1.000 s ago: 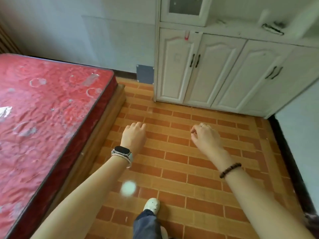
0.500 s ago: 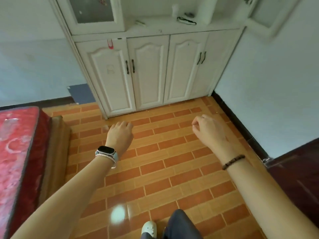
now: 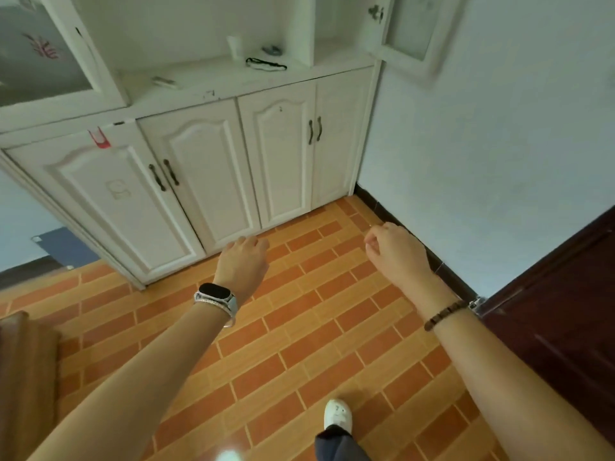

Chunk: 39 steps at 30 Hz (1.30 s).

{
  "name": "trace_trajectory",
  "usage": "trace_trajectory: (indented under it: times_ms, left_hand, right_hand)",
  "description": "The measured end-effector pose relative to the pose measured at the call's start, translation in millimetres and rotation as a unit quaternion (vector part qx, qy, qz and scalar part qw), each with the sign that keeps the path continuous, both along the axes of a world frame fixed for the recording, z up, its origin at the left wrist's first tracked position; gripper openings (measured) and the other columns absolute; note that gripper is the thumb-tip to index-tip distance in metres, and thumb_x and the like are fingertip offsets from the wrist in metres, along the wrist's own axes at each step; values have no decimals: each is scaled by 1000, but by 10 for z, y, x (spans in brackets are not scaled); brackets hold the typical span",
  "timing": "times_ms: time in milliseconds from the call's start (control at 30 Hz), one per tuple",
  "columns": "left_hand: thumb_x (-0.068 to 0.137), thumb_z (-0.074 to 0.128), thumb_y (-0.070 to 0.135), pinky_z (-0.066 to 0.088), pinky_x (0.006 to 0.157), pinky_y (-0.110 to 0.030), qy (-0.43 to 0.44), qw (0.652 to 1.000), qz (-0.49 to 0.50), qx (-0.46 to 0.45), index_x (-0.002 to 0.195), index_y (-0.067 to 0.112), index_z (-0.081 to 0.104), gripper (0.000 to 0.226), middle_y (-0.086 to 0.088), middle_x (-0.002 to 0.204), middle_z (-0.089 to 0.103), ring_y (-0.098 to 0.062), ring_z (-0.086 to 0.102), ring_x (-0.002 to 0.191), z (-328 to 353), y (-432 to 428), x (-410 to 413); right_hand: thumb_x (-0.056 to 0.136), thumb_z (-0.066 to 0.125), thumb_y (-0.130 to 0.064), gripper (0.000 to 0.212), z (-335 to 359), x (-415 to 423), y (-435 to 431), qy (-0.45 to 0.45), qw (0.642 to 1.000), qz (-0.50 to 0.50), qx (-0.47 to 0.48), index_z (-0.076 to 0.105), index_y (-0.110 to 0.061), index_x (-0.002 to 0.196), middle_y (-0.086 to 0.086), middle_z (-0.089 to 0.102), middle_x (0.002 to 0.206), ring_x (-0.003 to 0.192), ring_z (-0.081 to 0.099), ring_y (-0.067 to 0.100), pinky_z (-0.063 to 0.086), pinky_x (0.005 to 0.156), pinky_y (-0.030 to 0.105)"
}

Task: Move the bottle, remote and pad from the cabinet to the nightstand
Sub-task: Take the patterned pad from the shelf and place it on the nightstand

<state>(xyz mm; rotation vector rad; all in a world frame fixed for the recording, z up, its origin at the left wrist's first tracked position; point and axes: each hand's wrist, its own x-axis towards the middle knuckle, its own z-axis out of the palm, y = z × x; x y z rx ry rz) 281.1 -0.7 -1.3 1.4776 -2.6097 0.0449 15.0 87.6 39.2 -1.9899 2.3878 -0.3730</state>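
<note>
left hand [image 3: 242, 263]: held out over the floor, back up, fingers loosely curled downward and empty; a watch [image 3: 218, 296] sits on the wrist behind them.
right hand [image 3: 397, 251]: held out level with the left, fingers bent inward with thumb and forefinger close but not pinching anything; a bead bracelet [image 3: 444, 315] on the wrist.
cabinet [image 3: 213, 154]: white, ahead of both sets of fingertips, lower doors closed; left fingertips overlap the foot of the doors in view, contact cannot be told.
bottle [image 3: 235, 46]: small white upright shape on the open shelf, far above and beyond the fingertips, between the two hands in line.
remote [image 3: 163, 82]: pale flat bar lying on the shelf, beyond and left of the left fingers.
pad: cannot tell which thing on the shelf it is.
dark cord [image 3: 266, 64]: lies on the shelf just right of the bottle.
floor [image 3: 299, 327]: orange brick-pattern tiles under both hands.
shoe [image 3: 337, 415]: white, behind and below the right fingers.
</note>
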Motion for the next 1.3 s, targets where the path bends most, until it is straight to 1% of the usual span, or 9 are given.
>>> trace_trajectory:
  times_ms: [233, 467, 567, 633, 733, 900, 1000, 1133, 1300]
  left_hand:
    - [91, 47, 13, 46, 82, -38, 12, 1000, 3, -18, 114, 12, 57, 26, -7, 102, 62, -26, 57, 93, 69, -583, -752]
    - [90, 49, 12, 46, 80, -36, -12, 999, -29, -21, 111, 13, 58, 23, -5, 98, 62, -24, 57, 88, 40, -1196, -1262]
    - [89, 50, 12, 45, 79, -36, -18, 999, -41, -17, 109, 12, 58, 22, -6, 96, 62, -25, 57, 86, 0, -1516, -1448]
    - [88, 52, 12, 46, 77, -37, -17, 998, -52, -19, 107, 11, 59, 21, -7, 94, 62, -25, 58, 84, -12, -1763, -1568]
    - [87, 53, 11, 46, 74, -38, -17, 998, -62, -29, 101, 10, 61, 16, -7, 90, 62, -26, 58, 80, -14, -2238, -1739]
    - [86, 48, 6, 48, 72, -40, 2, 997, -68, -42, 98, 8, 62, 18, -8, 88, 63, -27, 58, 78, 110, -3080, -2039]
    - [85, 47, 4, 47, 73, -39, 19, 996, -78, -49, 99, 9, 61, 20, -8, 89, 63, -27, 58, 79, 199, -3479, -2223]
    - [86, 49, 4, 48, 76, -40, 34, 994, -92, -51, 104, 8, 62, 23, -9, 91, 64, -27, 58, 81, 248, -3851, -2466]
    - [87, 49, 7, 48, 77, -39, 26, 994, -94, -57, 105, 9, 62, 22, -8, 92, 64, -25, 59, 81, 186, -4281, -2780]
  right_hand:
    - [95, 54, -26, 18, 66, -636, -554, -6, 1000, 5, 0, 65, -18, 107, -1, 61, 103, 88, 57, 14, 36, 63, 22]
    - [95, 55, -26, 17, 35, -1086, -1140, -26, 1000, 1, 9, 64, -19, 107, -2, 61, 105, 89, 57, 13, 36, 63, 21]
    - [95, 54, -26, 16, -27, -1246, -1493, -25, 999, -11, 23, 64, -21, 106, -2, 61, 105, 92, 59, 15, 40, 65, 25]
    - [95, 53, -26, 17, -62, -1337, -1743, -23, 999, -15, 27, 65, -20, 105, -1, 61, 104, 92, 60, 17, 46, 67, 28]
    - [95, 52, -25, 18, -73, -1479, -2155, -20, 999, -17, 25, 64, -19, 106, 1, 62, 103, 92, 59, 19, 53, 73, 34]
    - [95, 50, -23, 18, 22, -1748, -2862, -25, 999, -34, 13, 65, -20, 104, 1, 61, 102, 92, 58, 19, 46, 72, 31]
    - [95, 49, -23, 20, 81, -1902, -3200, -25, 999, -42, 7, 65, -19, 107, 2, 61, 103, 93, 58, 21, 46, 72, 31]
    - [95, 50, -22, 18, 68, -2130, -3554, -24, 999, -48, 0, 65, -18, 104, 3, 62, 100, 90, 58, 22, 42, 69, 29]
    - [96, 50, -22, 19, -15, -2483, -4014, -23, 999, -33, 3, 66, -16, 103, 4, 63, 97, 88, 58, 22, 45, 74, 31]
